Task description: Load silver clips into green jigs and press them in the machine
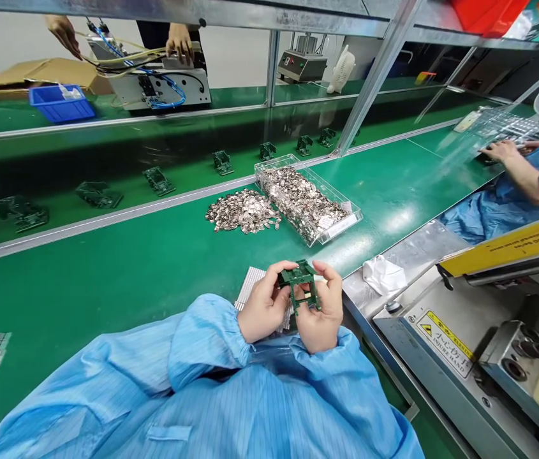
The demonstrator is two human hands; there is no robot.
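I have the frame [302, 275] up between both hands, in front of the blue smock [259, 408] and over the near edge of the bench [106, 280]. My left hand [265, 307] is pinched in narrow on one side of it, a finger along the top and the thumb low; my right hand [321, 313] grips the other side, its index finger curled near the top corner and its thumb at the bottom. Holding it by the sides seems meant to leave its face and middle opening exposed to view. From my end I cannot tell whether a small piece is caught under the fingertips.

Beneath the hands lies a sheet [249, 285] of silvery strips, partly covered by them; I take it to be kept there for a short reach. A like sheet lies well apart at the left. Ahead, a heap [243, 211] of metal bits sits loose just beside the clear tray [323, 239], which is filled with similar bits; a loose heap is probably easier to pick from than a walled box. Beyond the rail, other frames [157, 181] stand spaced along the lane, perhaps so each can be lifted singly. At the right, a co-worker's hand [503, 152] is well apart from mine.
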